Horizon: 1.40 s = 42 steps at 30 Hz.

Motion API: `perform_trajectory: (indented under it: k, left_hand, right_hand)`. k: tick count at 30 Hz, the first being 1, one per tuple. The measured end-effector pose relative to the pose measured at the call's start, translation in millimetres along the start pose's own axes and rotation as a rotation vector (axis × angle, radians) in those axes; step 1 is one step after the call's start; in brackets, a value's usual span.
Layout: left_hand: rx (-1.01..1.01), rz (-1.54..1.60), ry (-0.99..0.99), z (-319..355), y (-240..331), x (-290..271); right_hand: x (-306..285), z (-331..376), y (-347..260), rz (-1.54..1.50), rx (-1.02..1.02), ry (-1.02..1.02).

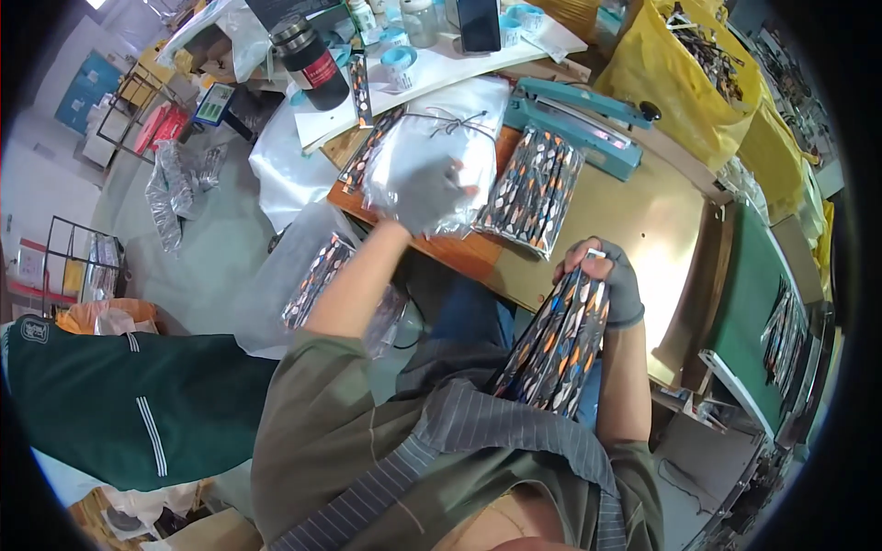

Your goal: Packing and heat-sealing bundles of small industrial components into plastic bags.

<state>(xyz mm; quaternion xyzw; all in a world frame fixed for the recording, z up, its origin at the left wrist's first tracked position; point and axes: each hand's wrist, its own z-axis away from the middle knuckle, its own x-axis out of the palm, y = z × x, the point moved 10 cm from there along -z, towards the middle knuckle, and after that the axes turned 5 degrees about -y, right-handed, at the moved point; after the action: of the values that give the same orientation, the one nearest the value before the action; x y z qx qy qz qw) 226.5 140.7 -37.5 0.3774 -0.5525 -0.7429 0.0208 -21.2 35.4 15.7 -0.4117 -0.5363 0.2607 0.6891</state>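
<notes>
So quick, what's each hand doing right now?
Left hand: resting on the stack of clear plastic bags, fingers curled at its edge.
Right hand: closed on a bundle of patterned packets.

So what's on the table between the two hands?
In the head view, a flat pack of patterned strips lies on the table between the left hand and the right hand.
</notes>
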Motion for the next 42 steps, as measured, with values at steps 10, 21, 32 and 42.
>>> perform_trajectory:
  k: [10, 21, 32, 42]
  left_hand:
    - [0.427, 0.284, 0.321, 14.7, 89.4, -53.0]
    - [0.142, 0.631, 0.260, 48.8, 124.1, 39.6]
    - [0.750, 0.359, -0.105, 162.8, 127.9, 138.3]
    - [0.623, 0.009, -0.459, 117.0, 242.8, 170.4]
  right_hand:
    - [-5.0, 7.2, 13.0, 0.053, 0.058, 0.136]
    - [-39.6, 54.9, -8.9, -0.153, -0.171, 0.156]
    - [-6.1, 113.7, 54.5, -0.134, -0.266, 0.073]
    - [2.3, 173.0, -94.2, 1.324, -0.592, 0.814]
